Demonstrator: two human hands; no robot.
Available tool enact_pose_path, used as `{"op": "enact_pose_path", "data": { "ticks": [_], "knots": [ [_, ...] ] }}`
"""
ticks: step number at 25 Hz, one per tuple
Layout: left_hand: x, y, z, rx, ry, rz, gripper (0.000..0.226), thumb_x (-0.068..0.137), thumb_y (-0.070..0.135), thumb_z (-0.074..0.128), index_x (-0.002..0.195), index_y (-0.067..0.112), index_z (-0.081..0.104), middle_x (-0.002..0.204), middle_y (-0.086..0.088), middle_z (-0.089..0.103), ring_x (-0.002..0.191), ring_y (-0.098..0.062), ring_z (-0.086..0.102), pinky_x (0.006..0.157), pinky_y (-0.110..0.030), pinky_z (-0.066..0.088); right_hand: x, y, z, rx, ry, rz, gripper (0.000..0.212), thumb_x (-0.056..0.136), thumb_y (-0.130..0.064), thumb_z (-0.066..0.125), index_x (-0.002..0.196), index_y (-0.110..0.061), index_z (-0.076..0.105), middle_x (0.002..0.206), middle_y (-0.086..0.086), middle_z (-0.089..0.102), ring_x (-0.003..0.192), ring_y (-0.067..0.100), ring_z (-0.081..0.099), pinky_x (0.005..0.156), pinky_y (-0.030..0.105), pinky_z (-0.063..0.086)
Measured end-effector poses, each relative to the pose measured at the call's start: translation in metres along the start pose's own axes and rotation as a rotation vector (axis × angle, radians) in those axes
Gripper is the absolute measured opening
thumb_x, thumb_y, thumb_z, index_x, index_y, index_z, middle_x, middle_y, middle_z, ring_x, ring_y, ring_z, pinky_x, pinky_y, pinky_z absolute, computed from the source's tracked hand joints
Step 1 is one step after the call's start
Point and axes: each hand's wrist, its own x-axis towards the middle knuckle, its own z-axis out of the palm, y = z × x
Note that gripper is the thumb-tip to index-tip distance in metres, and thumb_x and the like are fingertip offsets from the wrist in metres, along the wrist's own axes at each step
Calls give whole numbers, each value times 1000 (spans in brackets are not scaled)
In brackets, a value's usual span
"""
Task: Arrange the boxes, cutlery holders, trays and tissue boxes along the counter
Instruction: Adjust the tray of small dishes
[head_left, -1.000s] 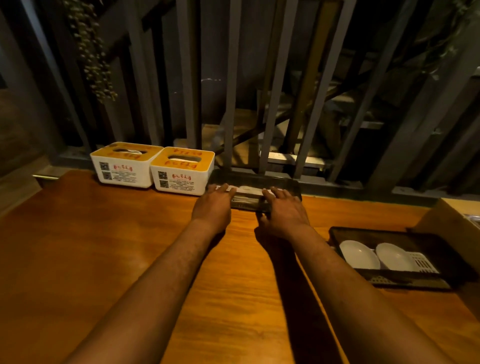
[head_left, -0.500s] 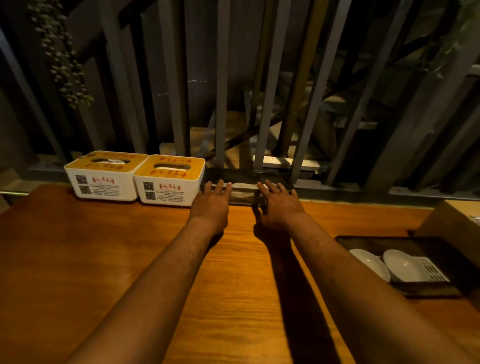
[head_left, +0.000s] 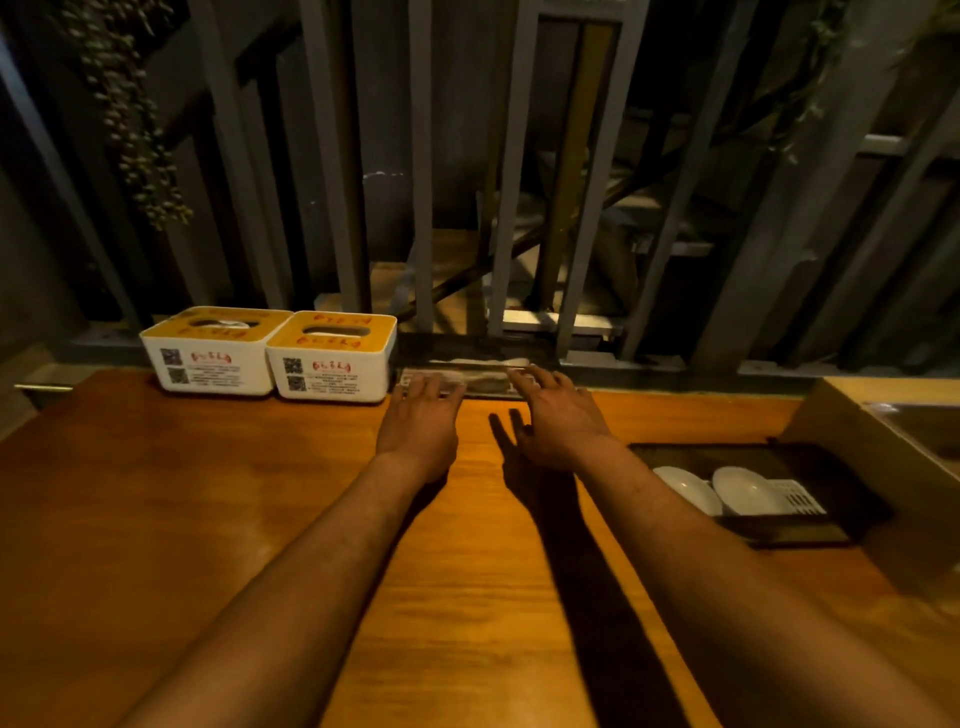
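A dark cutlery holder (head_left: 478, 371) with pale items inside lies along the far edge of the wooden counter (head_left: 208, 519). My left hand (head_left: 421, 423) and my right hand (head_left: 558, 421) both reach it, straight fingers touching its near side. Just left of it stand two white tissue boxes with yellow tops, one at the far left (head_left: 210, 351) and one beside the holder (head_left: 332, 358), touching each other. A dark tray (head_left: 810, 535) holding two white dishes (head_left: 727, 491) lies on the right of the counter.
Grey vertical railing bars (head_left: 421, 182) rise behind the counter's far edge. A light wooden box (head_left: 852, 431) stands at the right edge, behind the tray. A hanging plant (head_left: 135, 119) drops at upper left.
Both hands have pushed the cutlery holder away, up to the counter's far edge next to the tissue boxes. The fingers have flattened against its near side.
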Motion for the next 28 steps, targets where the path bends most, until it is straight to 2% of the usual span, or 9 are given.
{"op": "enact_pose_path", "data": {
  "ticks": [4, 8, 10, 14, 18, 22, 28],
  "knots": [
    [-48, 67, -25, -163, 91, 53, 51, 93, 31, 55, 143, 29, 45, 147, -4, 46, 137, -25, 36, 111, -40, 32, -77, 29, -17, 64, 56, 42, 65, 89, -40, 60, 148, -32, 35, 156, 5, 32, 141, 29, 31, 109, 49, 37],
    [-86, 163, -30, -220, 112, 138, 44, 91, 34, 56, 135, 32, 54, 138, -2, 54, 129, -23, 44, 105, -37, 37, -146, 102, -21, 123, 116, 70, 47, 87, -32, 63, 133, -29, 56, 139, 5, 51, 127, 27, 46, 102, 43, 43],
    [-98, 208, -28, -210, 93, 155, 44, 91, 36, 56, 134, 31, 55, 138, -3, 54, 128, -23, 44, 104, -37, 37, -171, 139, -23, 168, 145, 121, 42, 86, -33, 63, 128, -29, 61, 135, 5, 54, 124, 27, 47, 100, 43, 43],
    [-112, 275, -21, -136, 68, 132, 44, 94, 39, 55, 137, 32, 51, 143, -2, 49, 133, -23, 40, 107, -37, 34, -207, 201, -31, 144, 167, 170, 42, 88, -36, 63, 129, -30, 60, 134, 3, 53, 124, 25, 47, 101, 43, 42],
    [-117, 299, -18, -99, 48, 82, 49, 92, 37, 56, 140, 33, 45, 144, -3, 47, 132, -24, 41, 103, -39, 40, -227, 230, -32, 131, 89, 132, 56, 86, -38, 63, 140, -35, 49, 141, 3, 49, 129, 26, 45, 106, 42, 42],
    [-116, 295, -12, -59, 22, 35, 57, 93, 37, 55, 146, 32, 34, 150, -4, 40, 138, -25, 35, 104, -40, 41, -222, 233, -30, 111, 54, 27, 64, 88, -34, 63, 147, -37, 38, 155, -3, 37, 143, 23, 30, 117, 43, 28],
    [-87, 270, -5, -52, -4, -18, 59, 97, 33, 50, 151, 28, 27, 156, -7, 31, 145, -30, 25, 111, -42, 34, -184, 225, -19, 116, 8, -22, 74, 88, -28, 63, 151, -33, 26, 162, -2, 24, 150, 23, 16, 122, 45, 9]
  ]
}}
